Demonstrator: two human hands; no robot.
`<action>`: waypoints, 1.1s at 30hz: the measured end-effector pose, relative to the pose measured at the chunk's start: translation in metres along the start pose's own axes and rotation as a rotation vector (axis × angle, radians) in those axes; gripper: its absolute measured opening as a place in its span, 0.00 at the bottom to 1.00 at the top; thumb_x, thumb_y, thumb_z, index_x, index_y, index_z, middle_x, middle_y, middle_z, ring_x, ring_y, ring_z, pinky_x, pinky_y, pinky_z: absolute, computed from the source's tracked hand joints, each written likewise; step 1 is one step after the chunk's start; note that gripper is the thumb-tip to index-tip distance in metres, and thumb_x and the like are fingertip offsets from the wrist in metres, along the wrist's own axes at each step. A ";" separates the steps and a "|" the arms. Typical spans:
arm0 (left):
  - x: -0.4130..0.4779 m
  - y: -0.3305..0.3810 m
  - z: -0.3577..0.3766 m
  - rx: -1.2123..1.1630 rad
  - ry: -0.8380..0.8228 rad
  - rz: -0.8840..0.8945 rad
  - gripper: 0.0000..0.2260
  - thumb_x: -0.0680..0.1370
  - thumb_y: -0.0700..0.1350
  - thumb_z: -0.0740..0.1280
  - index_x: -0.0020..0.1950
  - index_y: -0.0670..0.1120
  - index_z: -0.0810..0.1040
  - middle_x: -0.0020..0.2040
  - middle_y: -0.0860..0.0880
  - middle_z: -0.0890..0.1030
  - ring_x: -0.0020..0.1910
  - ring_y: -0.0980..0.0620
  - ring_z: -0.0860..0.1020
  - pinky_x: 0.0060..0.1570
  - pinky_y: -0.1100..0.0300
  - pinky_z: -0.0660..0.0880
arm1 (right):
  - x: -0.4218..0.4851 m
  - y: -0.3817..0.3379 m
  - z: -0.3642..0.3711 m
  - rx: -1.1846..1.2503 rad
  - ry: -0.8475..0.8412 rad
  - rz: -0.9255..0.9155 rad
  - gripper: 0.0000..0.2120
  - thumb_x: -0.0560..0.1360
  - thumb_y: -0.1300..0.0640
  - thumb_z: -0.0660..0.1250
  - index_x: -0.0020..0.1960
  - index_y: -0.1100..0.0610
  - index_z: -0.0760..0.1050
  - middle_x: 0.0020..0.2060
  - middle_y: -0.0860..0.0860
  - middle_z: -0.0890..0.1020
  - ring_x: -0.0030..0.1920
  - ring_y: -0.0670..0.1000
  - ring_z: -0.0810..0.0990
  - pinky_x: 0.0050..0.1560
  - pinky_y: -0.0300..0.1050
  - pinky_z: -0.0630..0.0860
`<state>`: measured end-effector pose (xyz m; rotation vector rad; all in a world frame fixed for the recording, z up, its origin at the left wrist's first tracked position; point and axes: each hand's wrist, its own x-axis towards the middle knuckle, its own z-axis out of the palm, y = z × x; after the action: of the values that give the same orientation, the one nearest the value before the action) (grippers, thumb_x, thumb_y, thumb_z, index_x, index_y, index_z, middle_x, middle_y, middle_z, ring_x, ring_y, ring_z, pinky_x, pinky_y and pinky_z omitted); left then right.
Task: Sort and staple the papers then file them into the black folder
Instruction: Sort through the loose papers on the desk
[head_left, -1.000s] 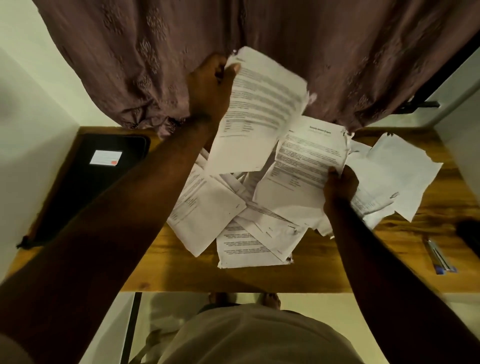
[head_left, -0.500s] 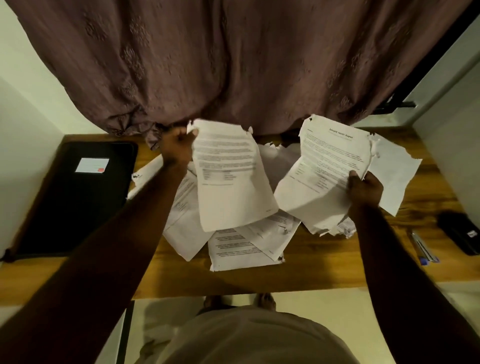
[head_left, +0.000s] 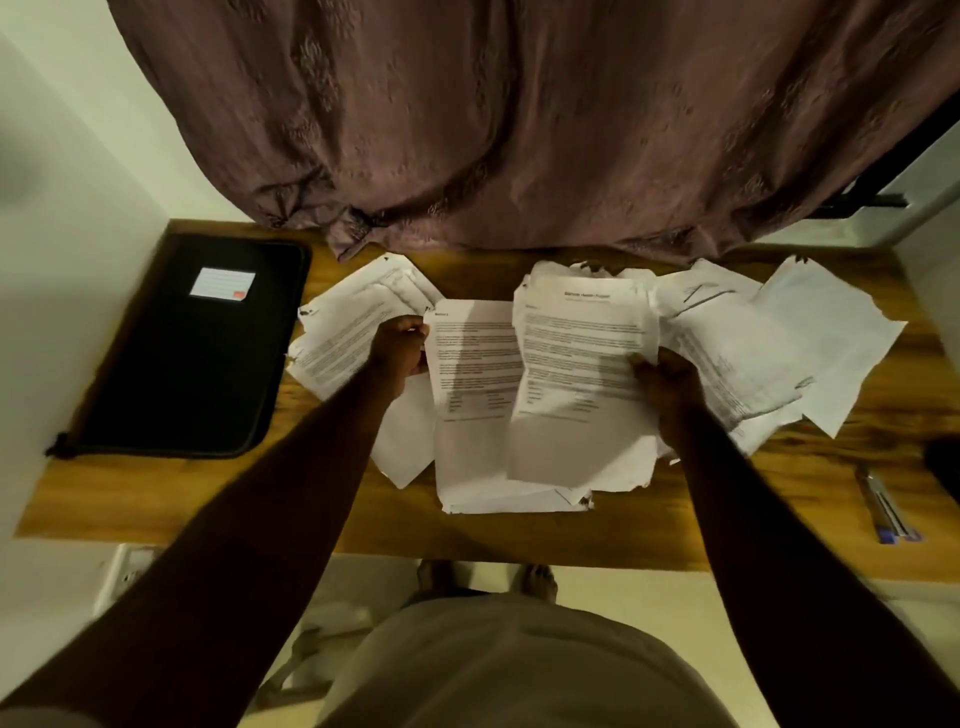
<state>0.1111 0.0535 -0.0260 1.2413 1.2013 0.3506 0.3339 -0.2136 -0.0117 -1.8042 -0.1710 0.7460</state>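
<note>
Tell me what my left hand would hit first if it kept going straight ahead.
Your left hand, gripping a sheet, points up the desk; beyond it, probably the brown curtain at the far edge, though depth is unclear.

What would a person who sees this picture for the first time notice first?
Loose white printed paper sheets fan across the middle of the brown wooden table, with the left grip and right grip each holding some. A flat black zipped folder lies at the table's left end; a brownish patterned curtain hangs behind.
</note>
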 end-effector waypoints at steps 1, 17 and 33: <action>0.001 -0.002 0.000 0.005 0.001 0.001 0.06 0.85 0.42 0.61 0.57 0.47 0.77 0.57 0.43 0.82 0.55 0.42 0.82 0.48 0.50 0.80 | 0.001 0.005 0.007 -0.025 -0.009 0.000 0.09 0.77 0.54 0.70 0.57 0.53 0.82 0.48 0.52 0.86 0.49 0.57 0.85 0.49 0.58 0.82; -0.005 -0.028 0.008 0.002 -0.011 0.001 0.11 0.82 0.48 0.66 0.61 0.44 0.78 0.57 0.46 0.82 0.54 0.46 0.82 0.48 0.50 0.82 | -0.007 0.009 0.090 -0.484 -0.213 -0.133 0.14 0.79 0.58 0.67 0.64 0.56 0.79 0.57 0.54 0.84 0.56 0.55 0.81 0.59 0.51 0.79; -0.003 0.041 0.012 -0.474 -0.422 0.286 0.21 0.79 0.36 0.65 0.73 0.36 0.70 0.67 0.36 0.78 0.64 0.36 0.77 0.60 0.45 0.77 | 0.000 -0.014 0.067 0.062 -0.321 -0.136 0.18 0.74 0.60 0.75 0.63 0.59 0.80 0.57 0.51 0.85 0.58 0.54 0.83 0.63 0.59 0.78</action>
<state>0.1352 0.0595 0.0084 1.0004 0.5365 0.5195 0.2992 -0.1541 -0.0111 -1.5878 -0.4727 0.9289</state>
